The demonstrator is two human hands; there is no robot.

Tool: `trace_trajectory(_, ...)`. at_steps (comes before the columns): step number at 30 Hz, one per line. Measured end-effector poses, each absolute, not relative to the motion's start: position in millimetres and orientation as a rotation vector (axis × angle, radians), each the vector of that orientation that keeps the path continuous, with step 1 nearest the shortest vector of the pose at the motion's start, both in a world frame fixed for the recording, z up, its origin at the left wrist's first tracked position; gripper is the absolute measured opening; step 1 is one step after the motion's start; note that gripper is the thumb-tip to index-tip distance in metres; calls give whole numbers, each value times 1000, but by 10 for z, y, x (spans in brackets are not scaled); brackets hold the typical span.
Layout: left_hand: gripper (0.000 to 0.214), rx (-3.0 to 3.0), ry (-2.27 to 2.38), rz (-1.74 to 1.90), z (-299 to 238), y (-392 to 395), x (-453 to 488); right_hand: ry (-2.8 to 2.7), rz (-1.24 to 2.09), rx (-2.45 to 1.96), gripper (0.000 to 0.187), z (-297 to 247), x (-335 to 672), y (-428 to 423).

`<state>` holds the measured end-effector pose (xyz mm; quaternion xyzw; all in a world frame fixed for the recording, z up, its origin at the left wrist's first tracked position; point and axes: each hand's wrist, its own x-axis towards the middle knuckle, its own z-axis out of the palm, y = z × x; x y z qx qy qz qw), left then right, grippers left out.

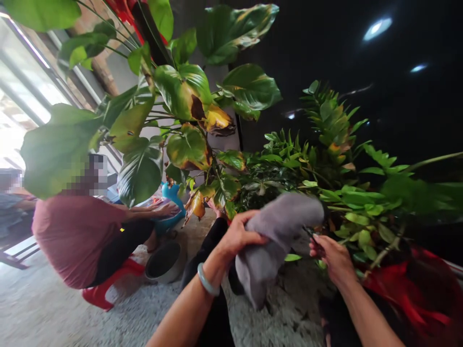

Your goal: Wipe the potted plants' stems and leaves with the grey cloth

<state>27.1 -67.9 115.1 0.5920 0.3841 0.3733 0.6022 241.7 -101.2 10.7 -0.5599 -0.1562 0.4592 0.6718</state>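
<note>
My left hand (237, 236) grips a grey cloth (278, 236) that drapes down over the plants in front of me; a pale green bangle (207, 281) sits on that wrist. My right hand (331, 255) is at the cloth's right edge, fingers pinched together on something small and dark I cannot make out, among the small green leaves (347, 212). A tall plant with big green and yellow-brown leaves (188, 144) rises just behind the cloth.
At the left a person in a red shirt (72, 236) squats on a red stool (104, 289), hands on a blue watering can (171, 197), with a grey pot (164, 262) beside them. Red cloth (415, 294) lies at the lower right. Windows (21, 86) stand far left.
</note>
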Motion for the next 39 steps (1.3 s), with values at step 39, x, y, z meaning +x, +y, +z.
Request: trace_trajectory(39, 39, 1224, 1264, 1409, 1396, -141, -201, -351, 1053, -1301, 27, 149, 2407, -1014)
